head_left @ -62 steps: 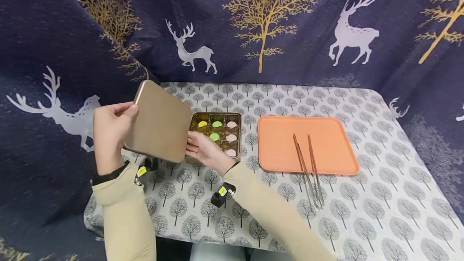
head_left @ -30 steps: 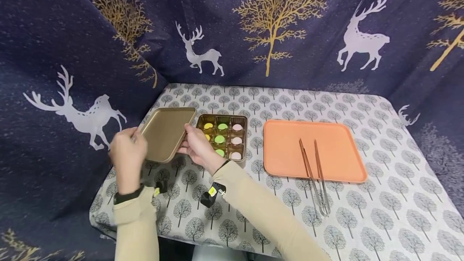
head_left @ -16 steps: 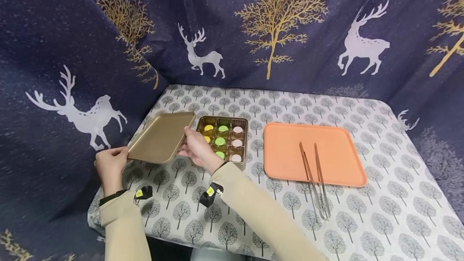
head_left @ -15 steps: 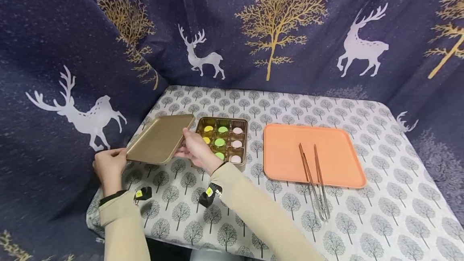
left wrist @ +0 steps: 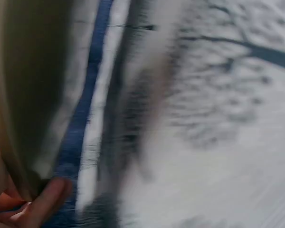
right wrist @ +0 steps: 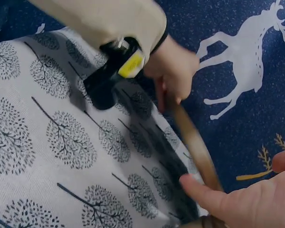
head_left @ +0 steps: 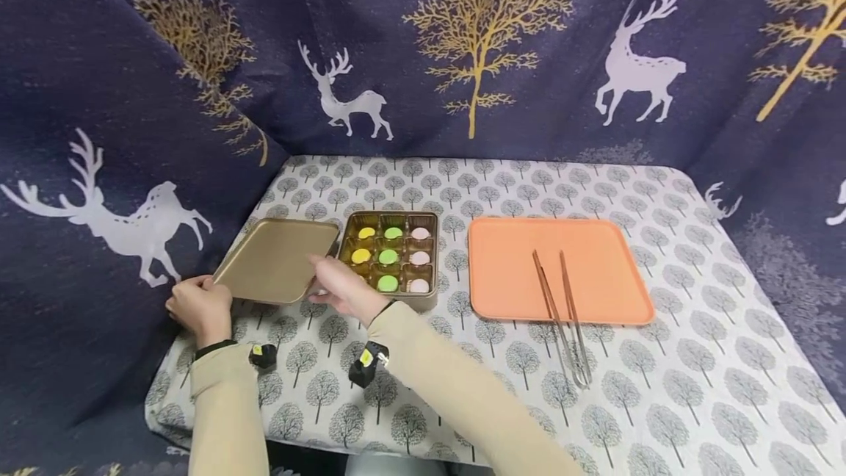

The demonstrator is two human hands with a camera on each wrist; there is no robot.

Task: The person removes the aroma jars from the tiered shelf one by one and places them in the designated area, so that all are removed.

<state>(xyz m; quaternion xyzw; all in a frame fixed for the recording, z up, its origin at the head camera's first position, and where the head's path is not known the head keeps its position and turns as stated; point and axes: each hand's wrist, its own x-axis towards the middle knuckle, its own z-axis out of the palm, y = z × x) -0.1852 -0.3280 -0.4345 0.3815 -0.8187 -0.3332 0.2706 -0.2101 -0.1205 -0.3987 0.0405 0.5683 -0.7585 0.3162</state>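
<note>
A gold tin lid point(head_left: 277, 259) lies almost flat, low over the table's left side. My left hand point(head_left: 200, 307) grips its near left corner; the left wrist view shows the fingers point(left wrist: 52, 194) at its rim. At the lid's right edge is my right hand point(head_left: 346, 289), thumb over the top and fingers partly hidden beneath. In the right wrist view the right hand point(right wrist: 251, 202) stands at the lid's edge point(right wrist: 197, 147). Just right of the lid stands the tin box point(head_left: 423, 301), its divided insert holding round yellow, green and pink pieces.
An orange tray point(head_left: 502, 263) lies to the right of the tin. Metal tongs point(head_left: 570, 329) rest across its front rim, with their bend toward me. A tree-patterned cloth point(head_left: 463, 388) covers the table, and a dark deer-print curtain point(head_left: 396, 35) hangs behind and at the left.
The lid has come down from a steep tilt to nearly flat, left of the tin. My left hand has shifted to its near left corner. More of the tin's contents show.
</note>
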